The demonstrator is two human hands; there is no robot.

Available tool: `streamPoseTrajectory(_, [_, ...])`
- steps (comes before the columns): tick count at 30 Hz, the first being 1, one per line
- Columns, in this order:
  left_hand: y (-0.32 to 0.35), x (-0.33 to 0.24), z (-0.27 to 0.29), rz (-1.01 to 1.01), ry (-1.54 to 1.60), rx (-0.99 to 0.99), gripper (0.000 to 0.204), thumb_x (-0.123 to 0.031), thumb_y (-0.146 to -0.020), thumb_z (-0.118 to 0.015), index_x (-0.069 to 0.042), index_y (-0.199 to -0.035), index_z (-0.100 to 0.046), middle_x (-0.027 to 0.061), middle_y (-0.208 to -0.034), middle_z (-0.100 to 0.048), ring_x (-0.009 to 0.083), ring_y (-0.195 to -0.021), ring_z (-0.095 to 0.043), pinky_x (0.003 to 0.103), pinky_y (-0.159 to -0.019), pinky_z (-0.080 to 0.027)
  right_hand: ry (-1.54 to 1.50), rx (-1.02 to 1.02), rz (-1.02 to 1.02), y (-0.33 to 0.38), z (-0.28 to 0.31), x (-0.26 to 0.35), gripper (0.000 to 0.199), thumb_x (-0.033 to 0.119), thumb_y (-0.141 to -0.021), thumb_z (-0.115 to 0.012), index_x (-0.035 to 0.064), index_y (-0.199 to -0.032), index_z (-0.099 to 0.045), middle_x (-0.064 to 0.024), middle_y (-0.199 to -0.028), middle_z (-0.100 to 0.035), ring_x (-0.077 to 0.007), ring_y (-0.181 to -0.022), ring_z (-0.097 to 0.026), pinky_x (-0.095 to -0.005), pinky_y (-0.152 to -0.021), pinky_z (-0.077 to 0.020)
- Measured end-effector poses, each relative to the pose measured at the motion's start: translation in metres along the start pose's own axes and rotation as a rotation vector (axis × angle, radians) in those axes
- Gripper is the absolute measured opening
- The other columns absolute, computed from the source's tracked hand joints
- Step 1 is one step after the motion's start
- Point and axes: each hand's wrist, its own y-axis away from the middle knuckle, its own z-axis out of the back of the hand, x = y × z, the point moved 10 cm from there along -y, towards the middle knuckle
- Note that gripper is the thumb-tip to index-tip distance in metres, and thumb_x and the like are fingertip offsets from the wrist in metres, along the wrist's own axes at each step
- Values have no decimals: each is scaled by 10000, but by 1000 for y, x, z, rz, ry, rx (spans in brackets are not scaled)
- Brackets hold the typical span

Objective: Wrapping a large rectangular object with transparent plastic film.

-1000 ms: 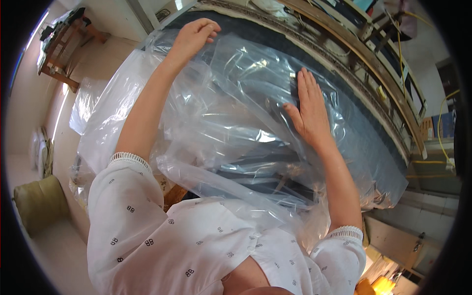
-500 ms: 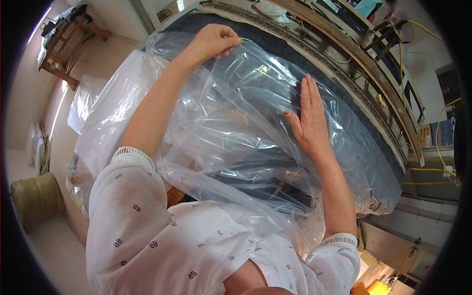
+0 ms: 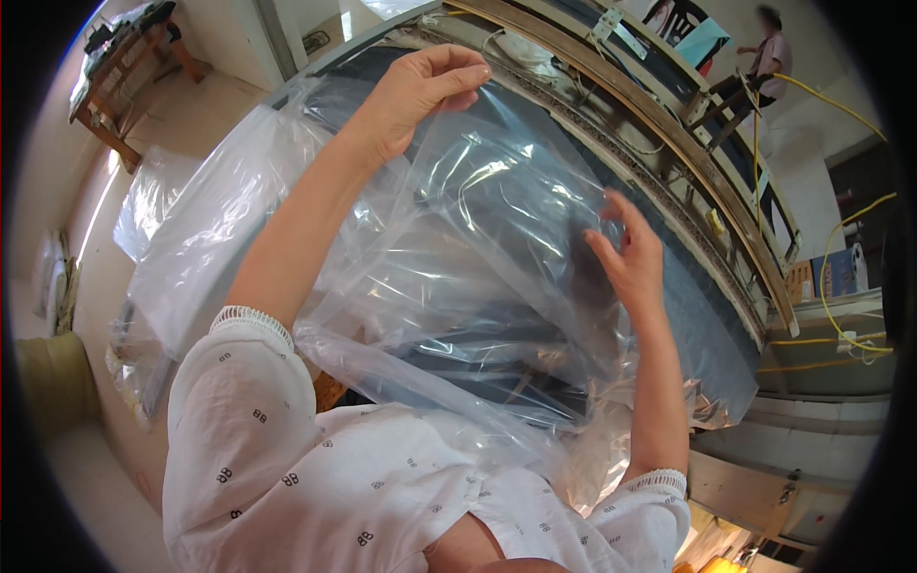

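A large clear plastic sheet point(image 3: 478, 248) lies in loose, shiny folds over a dark work surface point(image 3: 334, 95) in front of me. My left hand point(image 3: 415, 95) is raised at the far side, thumb and fingers pinched together on the sheet's edge. From there the film stretches down toward my right hand point(image 3: 630, 258). That hand hovers over the right part of the plastic, fingers curved, thumb and forefinger apart. Whether its fingertips touch the film is hard to see. The near part of the sheet bunches up against my white blouse point(image 3: 420, 458).
A long wooden rail point(image 3: 659, 115) and frame run along the far side. Beyond stands a person point(image 3: 769, 57) by a yellow cable point(image 3: 841, 110). A wooden bench point(image 3: 124, 76) piled with dark items is at the far left, a rolled khaki bundle point(image 3: 57, 387) at the left.
My right hand has gone from flat with straight fingers to curved fingers, shifting slightly right and nearer. My left hand keeps its pinch and has moved a little right. The view has turned slightly.
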Motion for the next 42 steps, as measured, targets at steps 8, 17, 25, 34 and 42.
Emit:
streamPoseTrajectory(8, [25, -34, 61, -497, -522, -365, 107, -158, -820, -634, -64, -871, -631, -43, -751, -578, 33, -672, -508, 196, -614, -422, -575, 722, -481, 65, -8, -54, 137, 183, -748, -622, 54, -769, -577, 25, -663, -524, -56, -530, -460, -200, -489, -369])
streamPoseTrajectory(17, [73, 7, 195, -317, -1031, -824, 128, -180, -785, -624, -78, -862, -611, 63, -713, -603, 173, -623, -568, 279, -594, -447, -740, 346, -788, 122, 66, -166, 109, 151, -725, -592, 69, -717, -521, 37, -592, -476, -52, -460, -420, -188, -432, -345])
streamPoseTrajectory(25, [35, 11, 247, -295, -1128, -770, 139, -217, -740, -623, -87, -792, -620, 54, -779, -634, 216, -780, -606, 331, -704, -448, -728, 299, -829, 125, 73, -166, 167, 158, -739, -645, 96, -730, -490, 53, -610, -454, -52, -469, -412, -184, -437, -337])
streamPoseTrajectory(34, [17, 30, 268, -108, -754, -507, 258, -221, -767, -651, -44, -953, -622, -7, -810, -607, 99, -773, -549, 237, -717, -431, -345, 332, -598, 156, 94, -127, 180, 150, -756, -635, 58, -853, -513, 32, -774, -467, -55, -728, -425, -180, -679, -332])
streamPoseTrajectory(42, [-10, 35, 246, 67, -489, -470, 234, -208, -765, -657, -59, -946, -653, 12, -862, -617, 111, -839, -530, 248, -763, -404, -196, -103, -544, 205, 119, -121, 34, 62, -840, -481, 40, -833, -506, 17, -780, -464, -79, -745, -420, -209, -708, -354])
